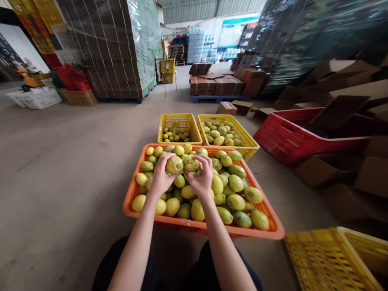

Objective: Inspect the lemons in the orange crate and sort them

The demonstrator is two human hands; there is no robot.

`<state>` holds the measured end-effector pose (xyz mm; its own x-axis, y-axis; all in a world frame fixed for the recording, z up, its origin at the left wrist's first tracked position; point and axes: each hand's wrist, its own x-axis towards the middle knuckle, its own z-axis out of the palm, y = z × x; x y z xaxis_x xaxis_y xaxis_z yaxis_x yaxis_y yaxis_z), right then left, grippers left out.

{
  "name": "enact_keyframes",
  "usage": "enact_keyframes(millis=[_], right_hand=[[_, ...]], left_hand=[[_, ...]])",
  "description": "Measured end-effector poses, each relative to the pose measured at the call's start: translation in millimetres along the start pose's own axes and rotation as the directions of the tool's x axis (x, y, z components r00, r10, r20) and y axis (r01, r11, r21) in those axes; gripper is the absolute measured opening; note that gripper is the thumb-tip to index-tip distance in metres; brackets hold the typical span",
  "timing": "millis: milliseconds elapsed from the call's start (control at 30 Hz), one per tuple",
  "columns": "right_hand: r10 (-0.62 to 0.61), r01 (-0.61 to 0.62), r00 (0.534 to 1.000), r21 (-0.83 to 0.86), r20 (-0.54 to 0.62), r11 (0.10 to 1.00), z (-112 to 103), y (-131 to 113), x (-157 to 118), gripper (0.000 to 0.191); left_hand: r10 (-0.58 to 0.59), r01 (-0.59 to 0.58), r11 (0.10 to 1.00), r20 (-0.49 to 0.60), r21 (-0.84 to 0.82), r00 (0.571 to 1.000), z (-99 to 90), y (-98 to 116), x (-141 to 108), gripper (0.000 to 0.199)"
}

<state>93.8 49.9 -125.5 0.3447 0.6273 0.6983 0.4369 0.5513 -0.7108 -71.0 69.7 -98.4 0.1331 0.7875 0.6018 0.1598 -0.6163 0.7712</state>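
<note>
An orange crate (133, 192) in front of me holds many yellow-green fruits in a loose layer. My left hand (162, 173) is closed round one rounded yellow-green fruit (174, 165), thumb below and fingers on top. Beside it, my right hand (201, 173) grips another yellow-green fruit (190, 163) in the same way. Both fruits are held up over the back half of the crate, side by side and very close; I cannot tell whether they touch.
Behind the orange crate stand two yellow crates (160, 128) (250, 150) with fruit inside. A red crate (280, 139) and cardboard boxes (318, 169) lie to the right. Another yellow crate (321, 254) is at the lower right. Wrapped stacks (106, 48) rise behind.
</note>
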Motion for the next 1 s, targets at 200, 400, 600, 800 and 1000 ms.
enact_keyframes(millis=[200, 400, 600, 800, 1000], right_hand=[[0.156, -0.147, 0.987, 0.201, -0.031, 0.969, 1.7, -11.4, 1.7, 0.043], [0.540, -0.440, 0.842, 0.591, 0.010, 0.676, 2.0, -28.9, 7.4, 0.050], [0.712, -0.588, 0.631, 0.789, 0.307, 0.181, 7.8, -27.2, 6.4, 0.038], [0.762, -0.559, 0.530, 0.829, 0.372, -0.016, 17.3, -15.5, -3.4, 0.037], [0.733, -0.612, 0.607, 0.769, 0.306, 0.185, 25.0, -0.9, -11.1, 0.032]], left_hand=[[-0.113, 0.107, 0.987, -0.052, -0.117, 0.992, -0.9, 3.4, 1.0, 0.059], [-0.471, 0.395, 0.693, 0.036, -0.603, 0.881, -1.1, 9.5, 2.9, 0.063], [-0.672, 0.483, 0.166, 0.260, -0.860, 0.694, 9.1, 12.9, -1.0, 0.040], [-0.745, 0.371, -0.117, 0.328, -0.921, 0.581, 15.9, 6.3, -5.3, 0.027], [-0.798, 0.390, -0.019, 0.249, -0.921, 0.549, 16.2, 10.5, -1.2, 0.017]])
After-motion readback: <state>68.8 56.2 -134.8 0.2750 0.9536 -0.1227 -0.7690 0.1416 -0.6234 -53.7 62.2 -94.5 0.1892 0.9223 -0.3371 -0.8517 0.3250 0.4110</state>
